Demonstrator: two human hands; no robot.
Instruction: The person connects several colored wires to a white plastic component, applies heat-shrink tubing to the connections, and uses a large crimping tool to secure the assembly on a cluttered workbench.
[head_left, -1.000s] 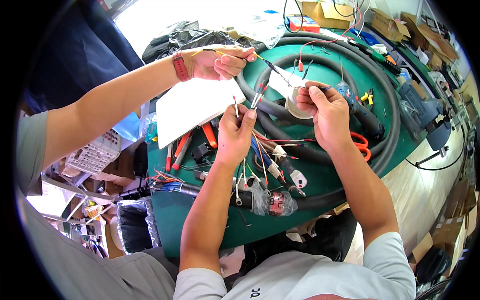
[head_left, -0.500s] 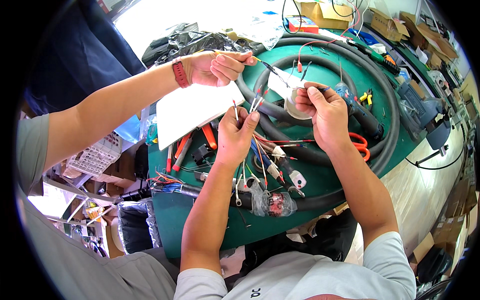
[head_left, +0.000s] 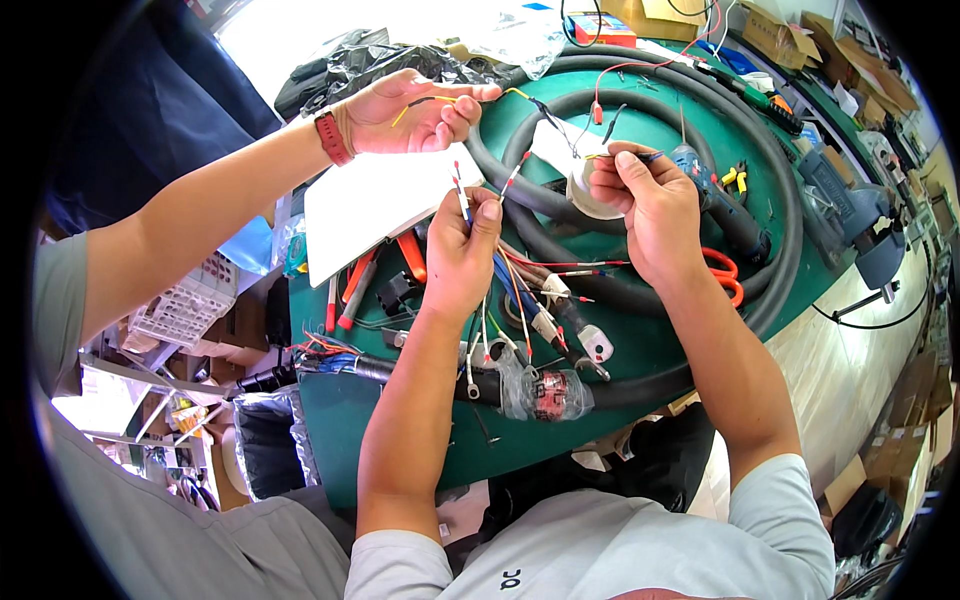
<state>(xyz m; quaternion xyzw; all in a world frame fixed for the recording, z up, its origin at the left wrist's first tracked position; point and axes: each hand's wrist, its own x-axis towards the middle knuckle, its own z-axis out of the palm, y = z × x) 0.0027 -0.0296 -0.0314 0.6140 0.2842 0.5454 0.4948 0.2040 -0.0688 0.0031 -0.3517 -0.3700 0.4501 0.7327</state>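
Note:
My left hand [head_left: 466, 250] is closed around a small bunch of thin wires [head_left: 514, 178] with white sleeves and red tips, which stick up past the fingers. My right hand [head_left: 652, 205] pinches a thin dark lead [head_left: 648, 157] between thumb and fingers. From the left reaches a co-worker's hand [head_left: 425, 118] with a red wristband [head_left: 333, 138], a yellow and black wire [head_left: 430, 99] lying across its fingers. Below my left hand spreads the stripped end of a thick cable, with several cores and a large metal lug [head_left: 596, 345].
Thick black cable [head_left: 787, 210] lies coiled on the green table [head_left: 400, 465]. Around it are a white sheet [head_left: 350, 215], orange-handled pliers [head_left: 411, 256], orange scissor handles [head_left: 722, 275], a blue power tool [head_left: 735, 215], a tape roll [head_left: 590, 195] and a plastic-wrapped piece [head_left: 548, 394]. A vise [head_left: 850, 205] stands right.
The co-worker's fingers have opened out, and the yellow wire now shows across them. My left hand has shifted slightly left and up, its wires tilting differently. My right hand stays nearly still.

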